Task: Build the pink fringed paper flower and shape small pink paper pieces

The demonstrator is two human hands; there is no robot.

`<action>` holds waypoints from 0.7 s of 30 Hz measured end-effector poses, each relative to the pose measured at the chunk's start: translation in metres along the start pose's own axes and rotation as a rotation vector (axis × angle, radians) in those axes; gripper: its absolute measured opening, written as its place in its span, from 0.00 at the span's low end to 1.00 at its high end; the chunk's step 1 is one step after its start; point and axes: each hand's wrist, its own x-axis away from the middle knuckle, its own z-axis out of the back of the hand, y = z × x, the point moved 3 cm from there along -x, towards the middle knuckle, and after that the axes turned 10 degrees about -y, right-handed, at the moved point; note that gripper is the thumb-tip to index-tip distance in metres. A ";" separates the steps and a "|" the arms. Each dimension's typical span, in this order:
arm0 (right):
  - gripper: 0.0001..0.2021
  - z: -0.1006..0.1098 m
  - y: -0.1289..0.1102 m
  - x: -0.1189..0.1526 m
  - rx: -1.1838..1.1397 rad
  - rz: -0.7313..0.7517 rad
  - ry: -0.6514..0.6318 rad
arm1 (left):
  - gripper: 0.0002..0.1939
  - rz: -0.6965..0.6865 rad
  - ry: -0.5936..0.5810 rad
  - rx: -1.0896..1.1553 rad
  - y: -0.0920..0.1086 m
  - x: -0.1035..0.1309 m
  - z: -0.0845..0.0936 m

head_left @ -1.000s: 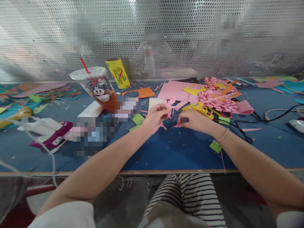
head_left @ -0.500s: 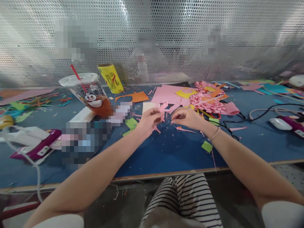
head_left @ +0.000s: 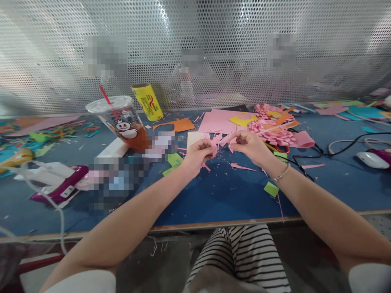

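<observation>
Fingers and thumb of my left hand [head_left: 200, 154] pinch a small piece of pink paper [head_left: 215, 143] with cut, ragged edges. Close to its right side, my right hand [head_left: 247, 143] has thumb and forefinger drawn together at a bit of pink; whether it is a separate scrap cannot be made out. Behind both hands lies a pink sheet [head_left: 215, 120], with a cream block [head_left: 195, 138] beside my left fingers. Pink fringed paper [head_left: 275, 132] is heaped beyond my right hand.
A lidded drink cup [head_left: 125, 126] with a red straw and a yellow tube [head_left: 148, 101] stand at the left. Purple power strips [head_left: 65, 189] with cables lie at both sides. Green squares [head_left: 271, 189] and paper scraps are scattered about. A perforated metal panel [head_left: 226, 49] rises behind.
The whole view has shifted slightly rightward in the picture. My right hand has come up a little, with its fingertips now by a pink bit; my left hand still pinches the pink paper.
</observation>
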 end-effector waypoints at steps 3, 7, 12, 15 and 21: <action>0.13 0.000 0.004 0.000 -0.046 0.002 0.020 | 0.10 -0.005 -0.018 -0.027 0.001 0.001 -0.002; 0.17 0.000 0.007 0.000 -0.150 -0.010 0.059 | 0.11 -0.004 -0.037 -0.046 0.000 0.002 -0.002; 0.16 0.001 0.005 -0.001 -0.079 0.019 0.057 | 0.12 -0.006 -0.048 -0.040 -0.001 0.001 -0.002; 0.13 0.002 0.005 -0.001 -0.068 0.041 0.089 | 0.12 0.004 -0.056 -0.040 -0.001 0.001 -0.002; 0.12 0.002 0.003 -0.002 -0.108 0.014 0.112 | 0.12 0.015 -0.063 -0.038 0.000 0.002 -0.003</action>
